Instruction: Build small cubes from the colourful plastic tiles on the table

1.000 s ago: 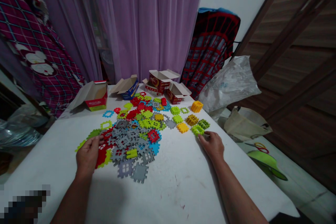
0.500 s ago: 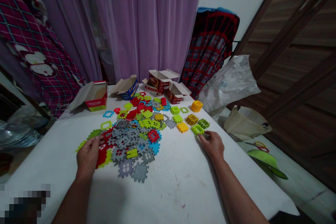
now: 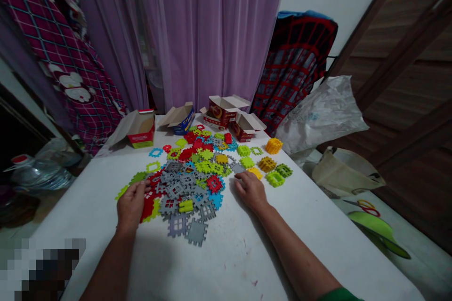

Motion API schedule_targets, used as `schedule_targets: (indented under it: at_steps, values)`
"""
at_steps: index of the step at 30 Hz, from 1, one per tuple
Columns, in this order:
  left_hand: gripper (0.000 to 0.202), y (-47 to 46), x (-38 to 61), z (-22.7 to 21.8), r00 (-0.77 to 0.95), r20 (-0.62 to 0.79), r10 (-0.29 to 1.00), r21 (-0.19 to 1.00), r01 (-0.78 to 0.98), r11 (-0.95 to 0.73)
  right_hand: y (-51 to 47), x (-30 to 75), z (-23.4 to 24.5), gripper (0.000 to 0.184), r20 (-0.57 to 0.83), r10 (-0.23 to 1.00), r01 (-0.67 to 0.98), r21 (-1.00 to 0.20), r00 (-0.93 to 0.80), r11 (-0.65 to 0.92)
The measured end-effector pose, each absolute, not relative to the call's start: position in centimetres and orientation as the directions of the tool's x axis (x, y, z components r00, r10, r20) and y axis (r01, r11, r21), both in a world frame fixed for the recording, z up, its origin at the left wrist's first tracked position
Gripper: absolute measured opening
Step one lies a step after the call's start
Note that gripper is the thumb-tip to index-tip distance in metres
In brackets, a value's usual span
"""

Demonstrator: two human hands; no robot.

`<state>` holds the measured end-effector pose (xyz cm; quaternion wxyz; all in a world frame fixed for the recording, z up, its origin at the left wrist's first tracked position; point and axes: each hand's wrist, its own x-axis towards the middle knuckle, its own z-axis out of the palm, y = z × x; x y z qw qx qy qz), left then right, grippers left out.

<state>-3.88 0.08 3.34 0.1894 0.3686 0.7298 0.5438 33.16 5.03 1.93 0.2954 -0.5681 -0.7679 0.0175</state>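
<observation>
A mixed heap of flat interlocking plastic pieces [image 3: 176, 188], notched along their edges, covers the middle of the table. My left hand [image 3: 131, 204] rests at the heap's left edge, beside red pieces [image 3: 147, 211]; its fingers are loosely bent, with no piece visible in them. Just right of the heap is my right hand [image 3: 251, 191], open and low over the table. Its fingertips are close to a grey piece [image 3: 237, 167] and partly cover a yellow one [image 3: 256, 172]. Built-up yellow [image 3: 274, 146], brown-yellow [image 3: 267, 164] and green blocks [image 3: 275, 179] stand farther right.
Opened cartons, one red and green [image 3: 143, 134], one blue [image 3: 183, 122] and several dark red [image 3: 243, 129], line the table's back edge. Right of the table are a plastic bag [image 3: 321, 110], a cloth bag [image 3: 348, 171], scissors [image 3: 369, 208] and a green cap [image 3: 377, 230]. Bottles [image 3: 38, 174] stand left.
My right hand has moved left, from the green blocks to the heap's right edge. My left hand keeps its place by the red pieces. The whole view has shifted slightly.
</observation>
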Motion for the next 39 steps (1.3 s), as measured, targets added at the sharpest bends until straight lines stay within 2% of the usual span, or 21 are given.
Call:
schedule_targets:
  at_steps: [4,8,15,19,22,24,28,31,34,36,39]
  values:
    - [0.047,0.0,-3.8,3.4,-0.659,0.128,0.741,0.934,0.331,0.133,6.5,29.5,1.9,0.023,0.381,0.91,0.871,-0.378,-0.162,0.313]
    - [0.046,-0.1,-3.8,3.4,-0.65,0.122,0.75,0.932,0.336,0.14,7.4,28.4,1.6,0.018,0.396,0.905,0.894,-0.334,-0.155,0.3]
    - [0.048,0.0,-3.9,3.2,-0.661,0.109,0.743,0.934,0.324,0.152,8.5,28.3,0.6,0.008,0.524,0.819,0.895,-0.211,-0.235,0.392]
    - [0.048,0.0,-3.8,3.4,-0.663,0.091,0.743,0.941,0.302,0.154,8.0,29.3,0.5,0.016,0.658,0.709,0.878,-0.151,-0.254,0.454]
    - [0.049,0.0,-3.8,3.3,-0.658,0.085,0.748,0.943,0.295,0.152,6.1,31.4,0.5,0.024,0.707,0.672,0.864,-0.178,-0.22,0.471]
    - [0.049,0.1,-3.9,3.1,-0.656,0.097,0.749,0.943,0.301,0.142,4.5,33.5,0.6,0.03,0.664,0.711,0.85,-0.218,-0.232,0.48]
    - [0.047,0.2,-4.2,2.7,-0.654,0.119,0.747,0.935,0.326,0.137,2.3,37.6,0.9,0.035,0.434,0.833,0.811,-0.31,-0.344,0.497]
    - [0.046,0.2,-4.2,2.7,-0.651,0.131,0.748,0.93,0.342,0.134,1.5,38.8,1.3,0.034,0.371,0.882,0.843,-0.337,-0.29,0.419]
    - [0.046,0.1,-4.2,2.9,-0.646,0.14,0.751,0.923,0.359,0.136,0.3,37.7,1.5,0.028,0.367,0.927,0.922,-0.325,-0.083,0.212]
    - [0.045,0.1,-4.1,3.0,-0.648,0.132,0.75,0.921,0.36,0.149,-0.9,36.0,1.6,0.025,0.331,0.942,0.954,-0.295,0.055,0.048]
    - [0.045,0.1,-4.0,3.2,-0.656,0.117,0.746,0.923,0.348,0.162,-2.0,33.5,1.8,0.036,0.283,0.954,0.98,-0.195,0.095,-0.04]
